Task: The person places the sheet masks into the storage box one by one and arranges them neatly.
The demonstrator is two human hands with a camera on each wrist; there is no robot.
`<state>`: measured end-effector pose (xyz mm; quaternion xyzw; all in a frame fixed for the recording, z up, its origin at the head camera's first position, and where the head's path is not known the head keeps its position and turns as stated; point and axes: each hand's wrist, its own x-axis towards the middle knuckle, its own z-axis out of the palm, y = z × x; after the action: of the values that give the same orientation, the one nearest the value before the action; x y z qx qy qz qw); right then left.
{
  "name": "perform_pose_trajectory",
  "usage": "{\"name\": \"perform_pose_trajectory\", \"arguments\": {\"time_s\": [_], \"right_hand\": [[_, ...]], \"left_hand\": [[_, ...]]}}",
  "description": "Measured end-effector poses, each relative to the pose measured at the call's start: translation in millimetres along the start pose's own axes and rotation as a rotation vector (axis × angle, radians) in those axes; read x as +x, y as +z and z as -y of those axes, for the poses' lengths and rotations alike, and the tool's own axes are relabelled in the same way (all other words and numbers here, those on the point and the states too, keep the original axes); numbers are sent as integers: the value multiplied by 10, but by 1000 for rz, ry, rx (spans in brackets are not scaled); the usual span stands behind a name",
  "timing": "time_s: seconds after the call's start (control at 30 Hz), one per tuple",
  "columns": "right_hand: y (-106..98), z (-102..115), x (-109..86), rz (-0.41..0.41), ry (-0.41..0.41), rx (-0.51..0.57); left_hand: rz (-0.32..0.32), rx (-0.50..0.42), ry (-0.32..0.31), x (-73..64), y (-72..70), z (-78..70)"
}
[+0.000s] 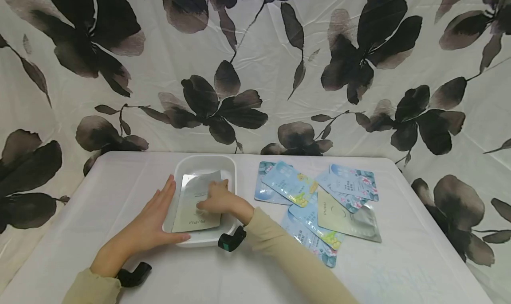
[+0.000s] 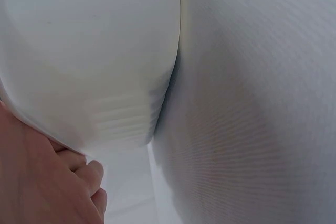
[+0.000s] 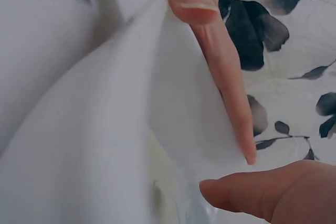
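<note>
In the head view, a pale green and silver face mask sachet (image 1: 195,200) marked PMPM lies in a white plastic tray (image 1: 233,166). My right hand (image 1: 223,200) is over the sachet inside the tray, with the thumb apart from the other fingers, some of which are hidden. Along the tray's left side is my left hand (image 1: 153,220), fingers straight against the wall and thumb at the near rim. The left wrist view shows the tray's outer wall (image 2: 94,51) beside that hand. In the right wrist view, the right thumb (image 3: 247,192) points into the tray, above part of the sachet (image 3: 165,174).
Several more sachets, mostly blue with floral prints (image 1: 291,184), overlap on the white table (image 1: 399,268) to the right of the tray. Among them is another pale green sachet (image 1: 343,215). A floral cloth (image 1: 279,73) hangs behind the table.
</note>
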<state>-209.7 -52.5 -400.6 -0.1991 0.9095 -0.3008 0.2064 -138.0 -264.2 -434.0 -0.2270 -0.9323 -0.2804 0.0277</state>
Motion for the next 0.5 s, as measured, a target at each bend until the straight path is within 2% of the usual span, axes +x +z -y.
{"name": "perform_pose_trajectory", "arguments": {"time_s": [0.13,0.3,0.5], "right_hand": [[88,12,-16,-22,37,31],[201,-3,-4,-68,43,113],[210,14,16,-152,58,215]], "left_hand": [[-3,-3,1,4,4,-2],[19,-11,-39,7,-2,-1],[19,-4,-46,-9,1,19]]}}
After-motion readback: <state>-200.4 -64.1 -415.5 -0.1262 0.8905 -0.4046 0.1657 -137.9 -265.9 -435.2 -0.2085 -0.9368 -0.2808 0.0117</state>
